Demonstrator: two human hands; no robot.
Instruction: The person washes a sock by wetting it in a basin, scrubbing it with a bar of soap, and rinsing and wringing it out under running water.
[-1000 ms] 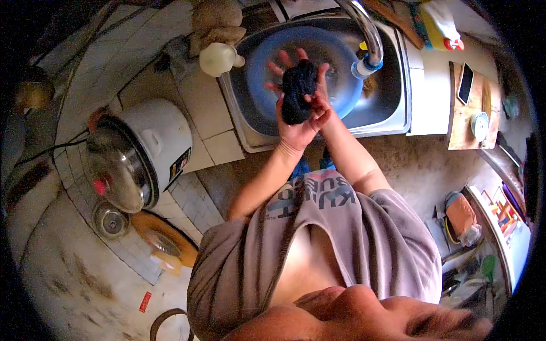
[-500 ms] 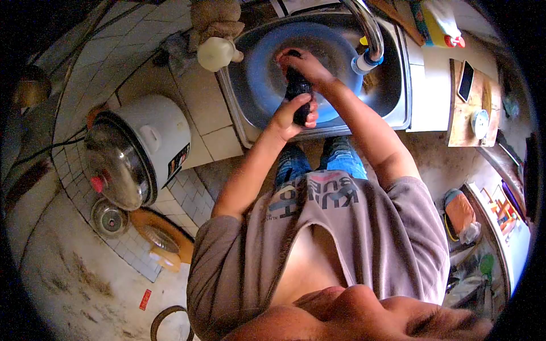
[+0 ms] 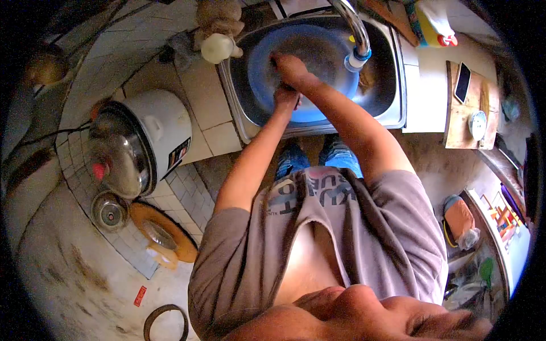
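My left hand (image 3: 286, 98) is closed over the near part of a blue basin (image 3: 257, 85). Just beyond it, my right hand (image 3: 292, 67) is also closed, knuckles up. A sliver of black cloth (image 3: 288, 87) shows between the two hands; the rest is hidden by my fingers, so its kind cannot be made out. The round basin sits inside a metal sink (image 3: 401, 85). A curved chrome faucet (image 3: 358, 35) with a blue-and-white tip hangs over the basin's right side. Whether water fills the basin is unclear.
At left stands a large white cooker (image 3: 162, 116) with a glass lid. A pale lidded jar (image 3: 217, 49) is by the sink's far left corner. To the right, a wooden board (image 3: 459, 129) carries a phone (image 3: 463, 82) and a small bowl (image 3: 478, 125). A yellow bottle (image 3: 427, 25) stands behind.
Both hands have moved closer together and slightly farther into the basin. The black cloth, earlier a long bundle stretched between them, is now mostly hidden in my fists.
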